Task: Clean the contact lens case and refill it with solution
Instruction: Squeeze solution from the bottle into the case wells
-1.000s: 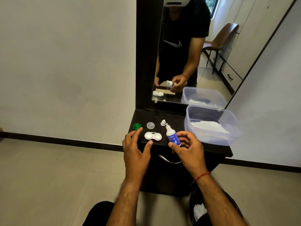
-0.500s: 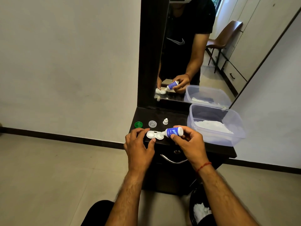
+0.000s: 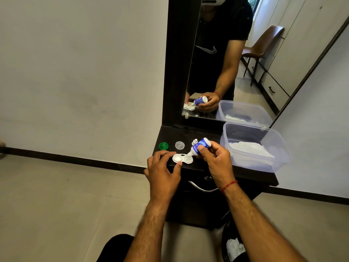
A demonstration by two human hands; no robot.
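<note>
A white two-well contact lens case lies open on the dark dresser top. My left hand steadies it, thumb and fingers touching its left well. My right hand grips a small blue solution bottle, tipped down to the left with its white nozzle over the right well. A green cap and a clear cap rest behind the case at the left. The bottle's small white cap stands just behind the bottle.
A clear plastic tub holding white tissue sits on the dresser's right side. A mirror rises behind. A drawer handle is under the top. A dark bin with white waste stands on the floor at lower right.
The bottle went from upright to tipped over, and its nozzle now points down into the right well. My left hand closed in on the case's left well.
</note>
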